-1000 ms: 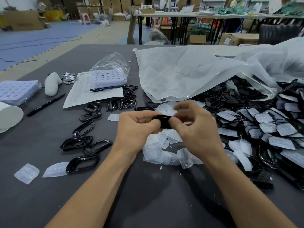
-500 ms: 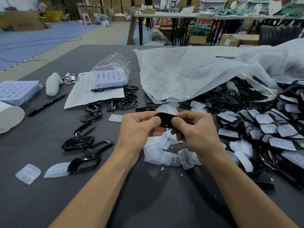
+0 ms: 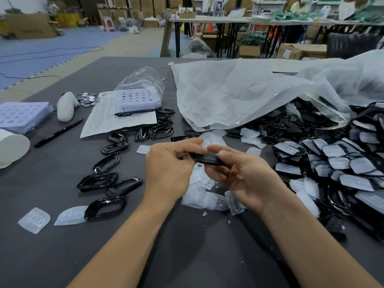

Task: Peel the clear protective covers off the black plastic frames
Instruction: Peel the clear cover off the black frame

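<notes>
We hold one black frame (image 3: 207, 159) between our hands, just above the worktop (image 3: 187, 256). Our left hand (image 3: 168, 169) pinches one end, and our right hand (image 3: 247, 179) grips the other with curled fingers. The frame looks light and stiff. Its clear cover is likely thin, bendy and slippery, so we should pick at an edge. Our fingers hide most of the frame, so we cannot tell if the cover has lifted. Peeled covers (image 3: 203, 197) lie under our hands.
</notes>
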